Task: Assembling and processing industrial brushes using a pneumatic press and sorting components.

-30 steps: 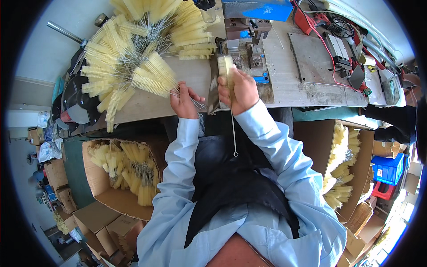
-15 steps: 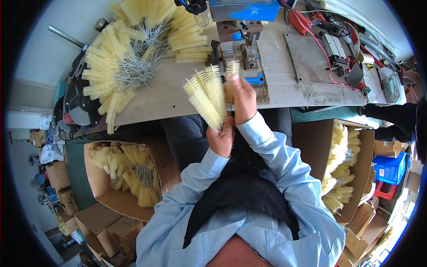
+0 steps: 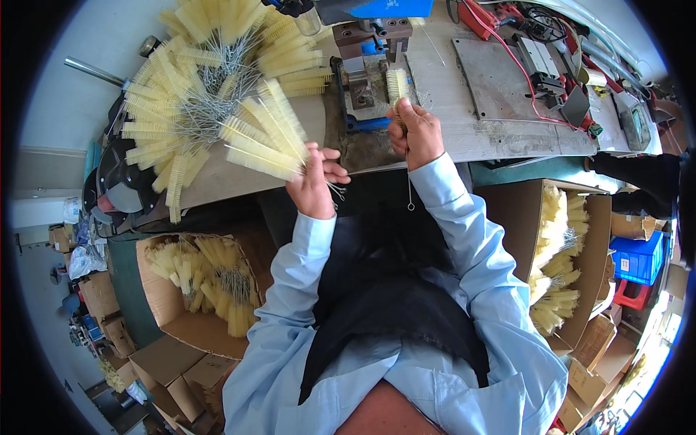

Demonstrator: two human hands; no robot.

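Note:
Several pale yellow bottle brushes (image 3: 267, 134) are bunched in my left hand (image 3: 315, 183). Their wire ends poke out below the palm, and some of its fingers are spread. My right hand (image 3: 417, 132) grips a single bottle brush (image 3: 397, 85) by its bristles, its looped wire stem hanging straight down in front of the bench edge. Just left of and beyond that brush stands a bench press (image 3: 362, 69) with a blue top and a blue-trimmed base. A large heap of like brushes (image 3: 217, 80) lies on the bench at the left, wire stems toward its middle.
Cardboard boxes of brushes stand below the bench at left (image 3: 163, 304) and right (image 3: 518, 235). On the bench's right lie a metal plate (image 3: 493, 80), a red cable and a red tool (image 3: 478, 22). A blue crate (image 3: 638, 259) stands at far right, near another person's dark-clothed limb (image 3: 634, 174).
My hands have moved apart: the left went left with the bunch, now tilted leftward. The right moved right and slightly down with one brush. The bench view has shifted slightly leftward.

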